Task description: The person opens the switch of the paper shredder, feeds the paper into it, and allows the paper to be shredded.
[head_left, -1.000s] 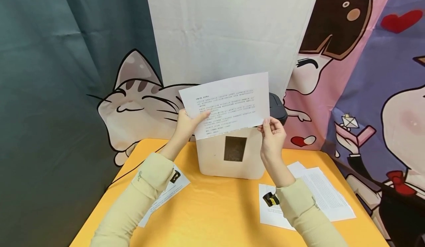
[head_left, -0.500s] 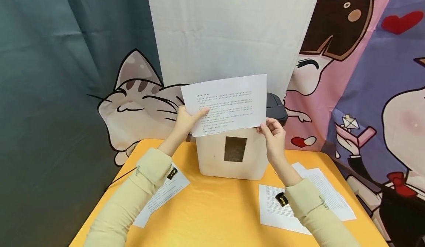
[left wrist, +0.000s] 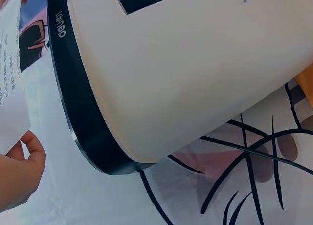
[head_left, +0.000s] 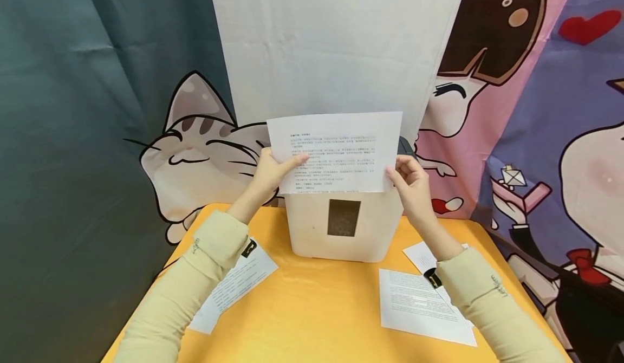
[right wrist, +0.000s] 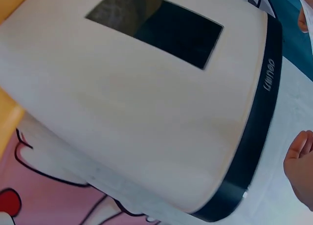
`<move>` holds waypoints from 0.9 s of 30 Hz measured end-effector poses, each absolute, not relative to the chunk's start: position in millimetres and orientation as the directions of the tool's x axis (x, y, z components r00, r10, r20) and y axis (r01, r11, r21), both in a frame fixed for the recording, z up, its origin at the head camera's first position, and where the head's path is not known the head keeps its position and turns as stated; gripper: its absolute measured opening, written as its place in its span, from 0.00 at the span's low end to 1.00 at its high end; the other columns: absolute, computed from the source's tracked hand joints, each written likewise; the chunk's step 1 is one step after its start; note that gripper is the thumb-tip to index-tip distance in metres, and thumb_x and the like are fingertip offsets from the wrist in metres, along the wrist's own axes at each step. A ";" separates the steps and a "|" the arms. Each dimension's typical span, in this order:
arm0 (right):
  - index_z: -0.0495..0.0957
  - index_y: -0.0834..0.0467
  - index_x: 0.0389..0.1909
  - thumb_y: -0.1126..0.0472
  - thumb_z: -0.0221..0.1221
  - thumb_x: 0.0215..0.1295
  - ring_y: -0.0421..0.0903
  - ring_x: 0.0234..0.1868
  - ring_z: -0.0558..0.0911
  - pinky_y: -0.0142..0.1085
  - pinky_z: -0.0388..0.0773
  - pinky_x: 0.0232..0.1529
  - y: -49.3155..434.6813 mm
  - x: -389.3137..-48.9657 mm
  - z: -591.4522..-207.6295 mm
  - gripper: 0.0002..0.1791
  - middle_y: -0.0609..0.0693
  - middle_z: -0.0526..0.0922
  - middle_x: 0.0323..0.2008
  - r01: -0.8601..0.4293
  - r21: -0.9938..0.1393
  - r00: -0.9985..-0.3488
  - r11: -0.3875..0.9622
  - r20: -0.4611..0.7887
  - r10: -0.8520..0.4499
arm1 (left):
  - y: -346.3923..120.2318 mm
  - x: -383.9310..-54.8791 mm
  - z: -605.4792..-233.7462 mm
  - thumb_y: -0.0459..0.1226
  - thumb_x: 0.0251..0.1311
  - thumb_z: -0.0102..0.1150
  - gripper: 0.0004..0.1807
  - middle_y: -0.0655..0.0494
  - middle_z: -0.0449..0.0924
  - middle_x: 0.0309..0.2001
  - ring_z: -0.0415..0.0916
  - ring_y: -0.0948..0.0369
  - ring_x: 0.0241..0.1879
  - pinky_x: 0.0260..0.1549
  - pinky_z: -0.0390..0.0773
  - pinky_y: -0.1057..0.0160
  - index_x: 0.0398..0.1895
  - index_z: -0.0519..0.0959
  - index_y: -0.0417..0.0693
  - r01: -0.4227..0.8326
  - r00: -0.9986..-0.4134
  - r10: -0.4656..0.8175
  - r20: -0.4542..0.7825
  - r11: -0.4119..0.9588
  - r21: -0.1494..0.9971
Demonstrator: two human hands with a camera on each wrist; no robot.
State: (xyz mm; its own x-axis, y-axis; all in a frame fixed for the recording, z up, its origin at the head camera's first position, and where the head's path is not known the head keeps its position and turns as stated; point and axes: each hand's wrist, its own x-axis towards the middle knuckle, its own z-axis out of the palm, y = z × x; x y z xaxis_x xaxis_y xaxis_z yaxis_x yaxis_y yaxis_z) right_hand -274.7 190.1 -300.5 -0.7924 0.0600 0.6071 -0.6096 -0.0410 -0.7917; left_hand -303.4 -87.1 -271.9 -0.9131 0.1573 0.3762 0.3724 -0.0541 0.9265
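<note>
- Left hand [head_left: 270,173] gripped a printed sheet [head_left: 336,151] near its left edge, thumb across the front, the other fingers mostly hidden behind the paper.
- Right hand [head_left: 414,184] was at the opposite edge, thumb tip over the margin and fingers bent; I could not tell whether it pinched the paper or only touched it.
- That sheet was up in front of the top of a white bin-shaped machine [head_left: 312,238], its text toward the wearer. Having a hand at each side probably kept the thin paper spread and level, since it would likely sag from one.
- More paper rested on the yellow surface [head_left: 312,309]: loose pages [head_left: 244,279] partly under the left sleeve [head_left: 195,276], and other pages [head_left: 421,303] by the right forearm. Laid out to either side, they presumably left the middle within easy reach.
- From the head, the lower edge of the sheet seemed to meet the machine. The left wrist view showed otherwise: a gap separated the paper from the dark rim [left wrist: 83,107].
- Both wrist views caught lettering [left wrist: 60,24] on that rim, hidden from the head. The right wrist view gave the closest look at the dark window [right wrist: 161,27], yet showed no paper at the nearby fingers.
</note>
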 end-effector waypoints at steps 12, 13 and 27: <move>0.77 0.51 0.44 0.71 0.55 0.64 0.35 0.36 0.84 0.27 0.80 0.35 203.9 -279.1 -265.2 0.13 0.39 0.85 0.37 -0.537 -0.837 -0.833 -0.103 0.546 -0.095 | -72.7 -305.5 -256.6 0.39 0.56 0.65 0.16 0.48 0.85 0.42 0.85 0.56 0.35 0.34 0.83 0.56 0.47 0.80 0.44 0.388 -0.904 0.217 0.369 0.051 0.920; 0.77 0.51 0.45 0.70 0.56 0.64 0.35 0.35 0.84 0.27 0.81 0.35 204.4 -279.5 -262.4 0.13 0.39 0.86 0.37 -0.527 -0.844 -0.838 -0.099 0.535 -0.104 | -71.6 -305.5 -254.4 0.39 0.57 0.64 0.16 0.48 0.85 0.42 0.85 0.56 0.35 0.34 0.83 0.56 0.47 0.80 0.45 0.392 -0.902 0.218 0.372 0.051 0.919; 0.81 0.52 0.42 0.71 0.55 0.64 0.36 0.37 0.85 0.27 0.80 0.38 204.8 -286.9 -236.3 0.13 0.40 0.87 0.37 -0.532 -0.836 -0.828 -0.131 0.547 -0.126 | -67.2 -311.6 -221.0 0.35 0.57 0.64 0.16 0.45 0.84 0.43 0.85 0.57 0.35 0.35 0.83 0.58 0.48 0.79 0.41 0.438 -0.881 0.217 0.421 0.033 0.898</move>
State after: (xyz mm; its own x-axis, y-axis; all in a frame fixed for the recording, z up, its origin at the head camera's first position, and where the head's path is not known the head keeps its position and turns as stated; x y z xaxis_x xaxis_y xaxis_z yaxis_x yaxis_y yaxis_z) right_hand -286.9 204.8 -236.3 -0.8279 -0.1261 0.5466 -0.5322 -0.1313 -0.8364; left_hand -311.6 -67.2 -221.0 -0.8806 0.2167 0.4214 0.4380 0.0331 0.8984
